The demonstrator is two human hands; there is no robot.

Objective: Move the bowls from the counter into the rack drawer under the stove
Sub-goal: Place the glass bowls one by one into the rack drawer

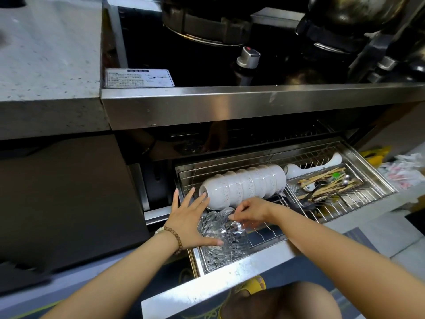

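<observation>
Currently, glass bowl (pixel 227 242) in drawer (pixel 230 279), left hand (pixel 188 217) touching, right hand (pixel 250 211) pinching

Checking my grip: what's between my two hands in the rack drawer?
Clear faceted glass bowl, on edge in the rack drawer; the left hand lies open against it, the right hand pinches its rim. Seen in the head view.

Dim, soft-focus wide-angle view; curved edges; steel glare

Chopsticks (pixel 322 175), white ladle (pixel 294 170), stove knob (pixel 248 57)
</observation>
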